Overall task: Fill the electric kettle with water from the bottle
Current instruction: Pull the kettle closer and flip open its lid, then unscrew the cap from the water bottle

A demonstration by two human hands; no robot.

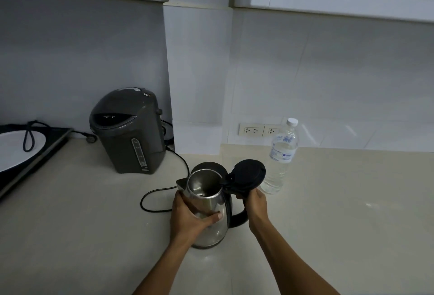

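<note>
A person stands at a pale kitchen counter (94,236), looking down at their two bare forearms. A stainless steel electric kettle (209,208) sits on the counter in the centre foreground. Its black hinged lid (246,173) is swung up and back, and the shiny inside looks empty, though the bottom is dim and hard to read.

The left hand (190,217) wraps around the steel body, fingers curled around the far side and thumb across the near side. The right hand (254,203) closes on the top of the black handle (239,218), just below the lid hinge; its fingertips are hidden behind the handle.

The clear plastic water bottle (281,156) stands upright just behind and to the right of the kettle, its white cap (292,121) on. It looks mostly full, but the water line is hard to make out.

The step in hand seems to be getting the kettle open and steady. To do it well, the lid should be pushed fully back so it stays clear of the opening, and the kettle left flat on the counter before either hand lets go to fetch and uncap the bottle.

A dark grey electric thermo pot (128,130) stands at the back left. A black power cord (162,200) loops across the counter behind the kettle; which appliance it belongs to cannot be told. A white double wall socket (258,129) sits behind the bottle. At the far left, a white plate (14,151) on a dark surface is cut off by the frame edge.
</note>
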